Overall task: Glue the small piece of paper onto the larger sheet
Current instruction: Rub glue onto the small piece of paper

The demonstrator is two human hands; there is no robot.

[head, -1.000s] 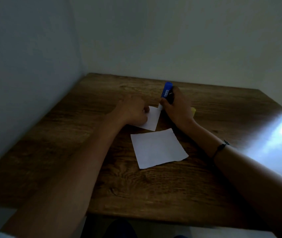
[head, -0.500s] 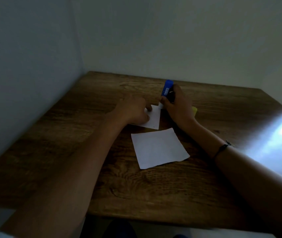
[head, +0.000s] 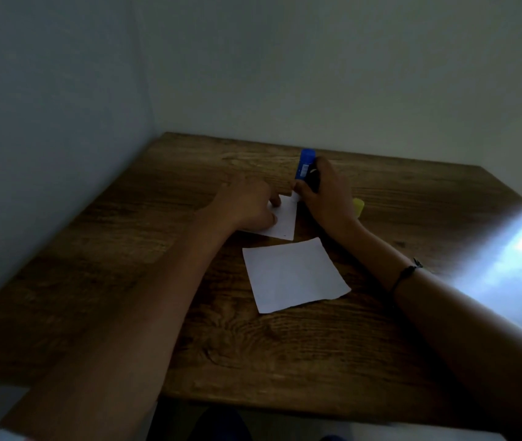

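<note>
1. Head view, change: the glue stick (head: pixel 305 165) tip has crept along the far right corner of the small paper (head: pixel 282 221) over the last second; a second ago it sat a touch further right and the paper lay a bit squarer. Small shift only, both hands stay in place.
2. Meaning: judged as the gluing pass still running on the small piece, near its far edge. Nothing stuck down yet, so task is early-to-mid.
3. Right hand (head: pixel 325 194): fingers wrapped tight round the blue glue stick, stick tilted, white tip down on the paper corner.
4. Left hand (head: pixel 243 205): lies flat over the left part of the small paper, fingers pressed down together pinning it to the table (head: pixel 158 281); not gripping anything.
5. Task things: small paper lies on the wood between the two hands; larger sheet (head: pixel 293 275) lies flat just nearer the person, apart from the small one with a thin strip of wood between, untouched.
6. Around: a yellow object (head: pixel 359 206), maybe the cap, sits just behind the right hand, mostly hidden, cannot tell for sure. Dark cord band (head: pixel 407 272) on the right wrist. Plain walls (head: pixel 285 74) at left and back; bright glare patch on the table's right edge.
7. In the way: nothing on the larger sheet. Left palm covers part of the small paper, so that patch likely gets no glue unless the hand shifts.
</note>
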